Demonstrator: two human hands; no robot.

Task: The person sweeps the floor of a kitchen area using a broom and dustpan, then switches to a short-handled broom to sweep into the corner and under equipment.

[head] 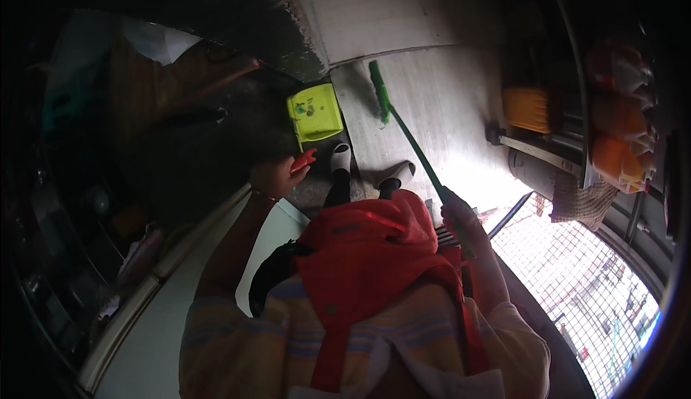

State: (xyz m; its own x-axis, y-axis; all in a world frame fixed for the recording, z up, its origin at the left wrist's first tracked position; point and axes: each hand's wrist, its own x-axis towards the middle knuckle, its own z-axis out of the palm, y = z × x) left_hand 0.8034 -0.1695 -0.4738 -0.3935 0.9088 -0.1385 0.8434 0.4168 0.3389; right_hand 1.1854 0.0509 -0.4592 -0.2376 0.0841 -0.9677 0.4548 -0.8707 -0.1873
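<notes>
My left hand (276, 176) is closed around the red handle end (303, 161) of a yellow-green dustpan (316, 111), whose pan sits on the dark floor beside the lighter floor panel. Some small dark and green debris shows in the pan. In my right hand (459, 212) is the dark green stick (418, 148) of a broom. Its green head (380, 91) lies over the pale floor, to the right of the dustpan and apart from it. My slippered feet stand below both tools, under a red apron (367, 248).
At the right a rack (584, 129) holds bottles with orange contents (621, 164); a yellow-orange container (526, 109) stands beside it. A wire mesh (567, 285) lets in bright light at lower right. A pale panel (178, 312) is close on my left.
</notes>
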